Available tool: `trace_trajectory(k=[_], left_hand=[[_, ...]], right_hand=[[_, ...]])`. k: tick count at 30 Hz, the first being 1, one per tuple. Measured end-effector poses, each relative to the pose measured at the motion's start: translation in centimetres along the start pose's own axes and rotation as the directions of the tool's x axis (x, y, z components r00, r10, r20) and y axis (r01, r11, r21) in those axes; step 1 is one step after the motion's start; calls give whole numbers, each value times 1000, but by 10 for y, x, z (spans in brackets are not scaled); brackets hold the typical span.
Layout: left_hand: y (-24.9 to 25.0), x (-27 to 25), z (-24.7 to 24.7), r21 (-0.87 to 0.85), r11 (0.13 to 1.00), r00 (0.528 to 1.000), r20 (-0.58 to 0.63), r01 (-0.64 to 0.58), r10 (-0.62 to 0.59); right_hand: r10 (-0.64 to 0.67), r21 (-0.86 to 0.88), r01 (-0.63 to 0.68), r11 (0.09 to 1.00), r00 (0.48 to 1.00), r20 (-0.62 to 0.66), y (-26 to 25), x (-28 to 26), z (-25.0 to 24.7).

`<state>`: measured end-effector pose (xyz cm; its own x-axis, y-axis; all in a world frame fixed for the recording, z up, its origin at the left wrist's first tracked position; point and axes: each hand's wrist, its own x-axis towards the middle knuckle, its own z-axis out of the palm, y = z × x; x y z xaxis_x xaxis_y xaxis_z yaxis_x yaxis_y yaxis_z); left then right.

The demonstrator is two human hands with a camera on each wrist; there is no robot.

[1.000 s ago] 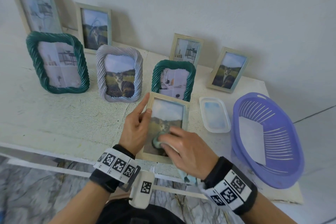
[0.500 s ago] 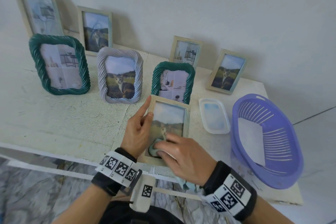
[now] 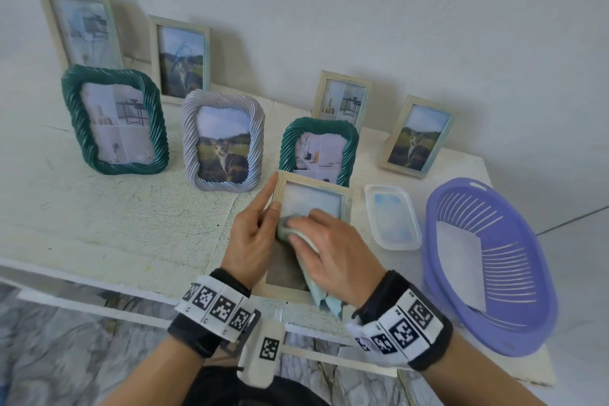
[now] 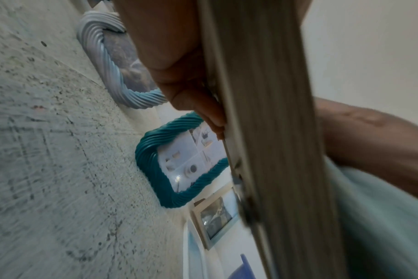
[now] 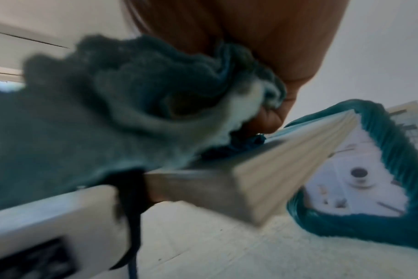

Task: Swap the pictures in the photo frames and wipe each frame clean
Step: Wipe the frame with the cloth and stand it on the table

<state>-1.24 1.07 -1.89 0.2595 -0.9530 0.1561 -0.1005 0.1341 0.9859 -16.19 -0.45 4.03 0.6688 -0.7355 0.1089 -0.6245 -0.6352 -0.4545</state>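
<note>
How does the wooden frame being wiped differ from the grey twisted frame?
The wooden frame has a flat, pale border; the grey frame has a ropelike twisted one. The wooden frame leans back, gripped by the left hand while the right hand presses a cloth on its glass; the grey frame stands untouched on the table. Both are portrait-format.

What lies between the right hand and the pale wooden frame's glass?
A pale green cloth, pressed by the right hand onto the pale wooden frame; head view.

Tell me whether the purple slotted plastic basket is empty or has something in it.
Not empty: the purple slotted plastic basket holds a flat white sheet lying against its inside.
</note>
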Motion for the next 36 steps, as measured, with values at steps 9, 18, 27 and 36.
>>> trace_trajectory(k=[9,18,27,36], left_hand=[[-12,7,-5,7,999,998,-47,39,-39],[-4,7,-5,53,998,1000,-27,16,-15],[-1,-1,-2,19,999,999,29,-36,35],[2,4,-6,10,997,995,57,-81,80]], right_hand=[[-80,-70,99,993,969,234,1,-27,-1],[89,-447,-85,890,996,-12,17,-16,-20],[146,-349,-180,920,982,-121,16,22,-17],[22,-249,-35,968,998,-54,-6,31,-6]])
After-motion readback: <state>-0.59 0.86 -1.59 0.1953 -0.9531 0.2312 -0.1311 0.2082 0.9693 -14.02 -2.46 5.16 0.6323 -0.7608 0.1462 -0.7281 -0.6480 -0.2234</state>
